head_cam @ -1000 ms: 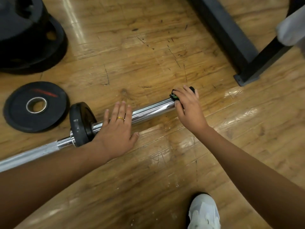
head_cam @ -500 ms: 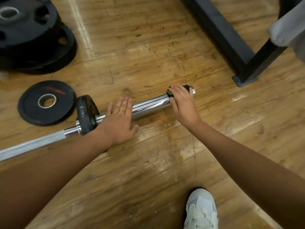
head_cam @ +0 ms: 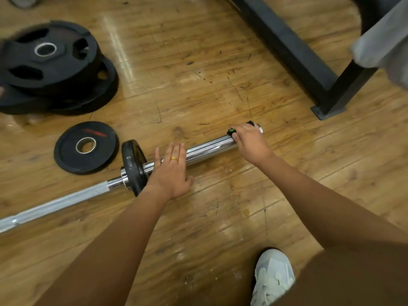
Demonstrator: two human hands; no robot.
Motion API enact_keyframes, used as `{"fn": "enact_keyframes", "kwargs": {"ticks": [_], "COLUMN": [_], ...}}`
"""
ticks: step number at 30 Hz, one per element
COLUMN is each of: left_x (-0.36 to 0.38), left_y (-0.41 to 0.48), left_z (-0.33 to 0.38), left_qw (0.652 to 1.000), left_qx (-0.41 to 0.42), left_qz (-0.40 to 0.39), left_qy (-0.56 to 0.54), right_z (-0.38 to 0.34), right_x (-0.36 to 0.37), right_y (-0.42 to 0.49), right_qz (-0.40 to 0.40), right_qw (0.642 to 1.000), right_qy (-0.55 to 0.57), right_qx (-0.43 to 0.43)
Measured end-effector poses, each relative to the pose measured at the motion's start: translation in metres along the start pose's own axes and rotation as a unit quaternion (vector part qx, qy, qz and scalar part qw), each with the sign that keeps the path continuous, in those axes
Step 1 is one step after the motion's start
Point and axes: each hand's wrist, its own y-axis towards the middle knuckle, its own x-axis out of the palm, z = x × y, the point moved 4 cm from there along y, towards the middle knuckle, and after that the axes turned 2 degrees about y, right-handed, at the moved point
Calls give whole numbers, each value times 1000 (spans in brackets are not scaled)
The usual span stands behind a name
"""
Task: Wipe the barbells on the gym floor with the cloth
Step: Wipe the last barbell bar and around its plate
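A chrome barbell (head_cam: 208, 149) lies slantwise on the wooden gym floor, with a small black plate (head_cam: 133, 165) on its sleeve. My left hand (head_cam: 171, 171) rests flat on the sleeve just right of that plate, fingers straight, a gold ring on one finger. My right hand (head_cam: 250, 141) grips a black cloth with a green patch (head_cam: 231, 130) around the sleeve's far end. Most of the cloth is hidden under the fingers.
A loose small black plate (head_cam: 85, 146) lies left of the bar. A stack of large black plates (head_cam: 50, 69) sits at the upper left. A dark steel rack base (head_cam: 293, 51) crosses the upper right. My white shoe (head_cam: 272, 277) is at the bottom.
The view has shifted, showing more of the plate stack. My right hand with the cloth stays at the sleeve's end; my left hand keeps its place on the sleeve.
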Motion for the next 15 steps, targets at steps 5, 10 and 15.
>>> {"fn": "enact_keyframes", "kwargs": {"ticks": [5,10,15], "left_x": [2,0,-2], "left_y": [-3,-4,-7], "left_z": [0,1,4], "left_qw": [1000,1000,1000], "left_qx": [-2,-4,-6], "left_qz": [-7,-17,-28], "left_qy": [-8,-6,-12], "right_z": [-9,-3,-9], "right_x": [12,4,6], "right_y": [-11,-5,-5], "right_qz": [-30,14,-39], "right_qw": [997,1000,998], "right_qy": [11,12,8], "right_qx": [-63,8,-56]}}
